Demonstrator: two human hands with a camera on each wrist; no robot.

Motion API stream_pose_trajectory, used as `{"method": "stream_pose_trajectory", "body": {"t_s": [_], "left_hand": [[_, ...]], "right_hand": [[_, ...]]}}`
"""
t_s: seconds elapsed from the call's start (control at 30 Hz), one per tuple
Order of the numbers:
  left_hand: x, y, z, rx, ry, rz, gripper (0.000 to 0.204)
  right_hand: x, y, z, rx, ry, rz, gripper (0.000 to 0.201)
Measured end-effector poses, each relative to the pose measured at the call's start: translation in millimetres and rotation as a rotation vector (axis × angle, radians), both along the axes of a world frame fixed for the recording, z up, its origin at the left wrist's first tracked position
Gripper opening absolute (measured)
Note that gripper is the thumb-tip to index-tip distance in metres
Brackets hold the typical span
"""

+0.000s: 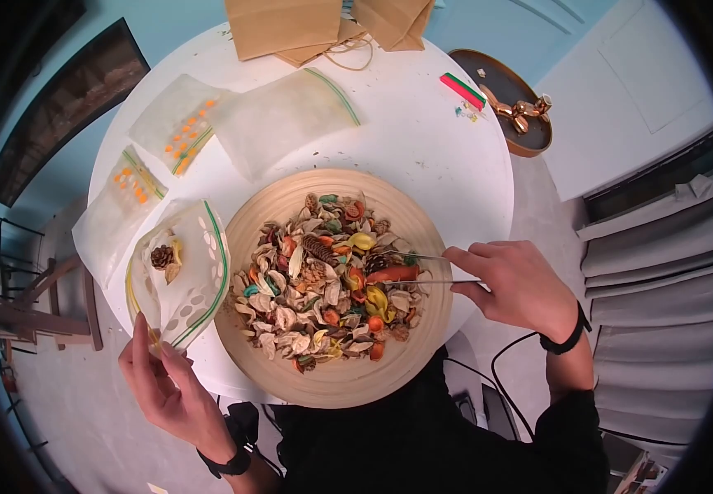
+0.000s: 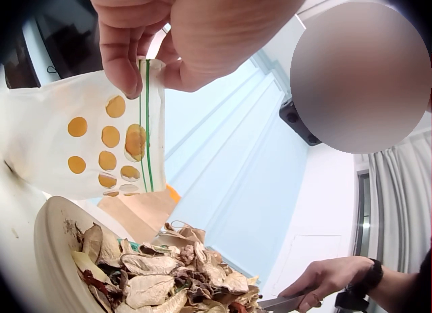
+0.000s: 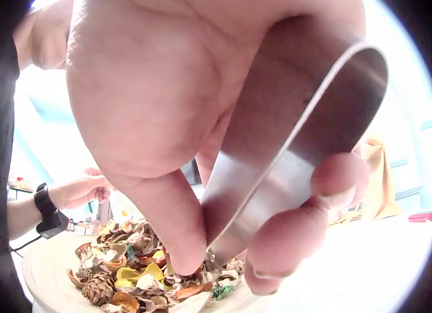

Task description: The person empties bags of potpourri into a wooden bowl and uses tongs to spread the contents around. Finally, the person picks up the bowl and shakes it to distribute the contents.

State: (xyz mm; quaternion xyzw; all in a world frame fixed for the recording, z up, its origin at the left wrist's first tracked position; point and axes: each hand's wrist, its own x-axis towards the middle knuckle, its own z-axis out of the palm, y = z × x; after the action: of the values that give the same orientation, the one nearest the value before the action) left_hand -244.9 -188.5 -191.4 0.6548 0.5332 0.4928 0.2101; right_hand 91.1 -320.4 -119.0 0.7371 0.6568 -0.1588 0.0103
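My left hand (image 1: 173, 397) pinches the edge of a clear zip bag (image 1: 191, 284) with a green seal line, left of the bowl. A pinecone (image 1: 162, 257) with a few yellow and beige pieces shows inside the bag, which has see-through dots (image 2: 108, 136) on one side. My right hand (image 1: 509, 284) grips metal tongs (image 3: 270, 171) between thumb and fingers. Their tips reach into potpourri (image 1: 290, 317) in a round wooden bowl (image 1: 331, 393), on either side of a dark pinecone (image 1: 375, 263) and an orange-red piece (image 1: 393, 273).
Two zip bags with orange dots (image 1: 134, 183) (image 1: 191, 136) and a larger plain bag (image 1: 286, 119) lie on the white round table (image 1: 406, 132). Paper bags (image 1: 282, 29) stand at its far edge. A red-green strip (image 1: 463, 90) lies at right, near a stool (image 1: 529, 144) with a balloon-dog figure.
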Motion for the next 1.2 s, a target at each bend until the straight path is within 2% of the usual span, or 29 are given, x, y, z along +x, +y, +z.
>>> {"method": "stream_pose_trajectory", "body": {"t_s": [0.37, 0.5, 0.57, 0.63, 0.67, 0.73, 0.83, 0.9, 0.97, 1.0, 1.03, 1.13, 1.2], "left_hand": [[3.8, -1.1, 4.8, 0.033, 0.017, 0.013, 0.039], [3.1, -2.9, 9.8, 0.049, 0.1, -0.013, 0.045], [1.1, -0.3, 7.4, 0.143, 0.174, -0.059, 0.039], [4.0, -1.0, 13.4, 0.108, 0.126, -0.057, 0.039], [3.7, -0.7, 14.6, 0.122, 0.13, -0.055, 0.039], [2.6, -0.6, 14.7, 0.155, 0.146, -0.06, 0.039], [0.6, 0.6, 18.9, 0.106, 0.095, -0.061, 0.038], [-5.8, 5.3, 20.1, 0.084, 0.099, -0.065, 0.039], [-15.8, 20.3, 18.9, 0.163, 0.15, -0.055, 0.038], [-17.6, 26.9, 24.3, 0.101, 0.124, -0.025, 0.038], [-17.3, 33.9, 31.9, 0.04, 0.093, 0.007, 0.037], [-19.3, 58.1, 43.8, 0.091, -0.114, -0.017, 0.036], [-14.4, 43.7, 52.8, 0.155, 0.004, 0.031, 0.037]], "right_hand": [[-7.5, -3.3, 32.1, 0.213, -0.031, -0.06, 0.036], [-22.9, 15.6, 51.4, 0.304, -0.052, -0.009, 0.041], [-36.4, 34.7, 59.9, 0.321, -0.041, 0.04, 0.044], [-53.6, 59.5, 65.1, 0.431, -0.013, 0.252, 0.033], [-61.9, 75.3, 64.8, 0.452, -0.004, 0.256, 0.033], [-76.1, 103.7, 57.4, 0.45, 0.011, 0.509, 0.022], [-84.3, 120.9, 52.9, 0.478, -0.027, 0.553, 0.016], [-76.2, 110.8, 56.3, 0.54, 0.033, 0.562, 0.019], [-63.5, 89.1, 65.9, 0.491, 0.049, 0.376, 0.028], [-54.7, 78.4, 70.4, 0.406, 0.062, 0.282, 0.036], [-42.4, 69.7, 68.5, 0.388, 0.041, 0.269, 0.036], [-7.1, 51.9, 48.3, 0.256, 0.202, 0.061, 0.035], [7.1, 44.4, 38.5, 0.166, 0.266, 0.021, 0.04]]}}
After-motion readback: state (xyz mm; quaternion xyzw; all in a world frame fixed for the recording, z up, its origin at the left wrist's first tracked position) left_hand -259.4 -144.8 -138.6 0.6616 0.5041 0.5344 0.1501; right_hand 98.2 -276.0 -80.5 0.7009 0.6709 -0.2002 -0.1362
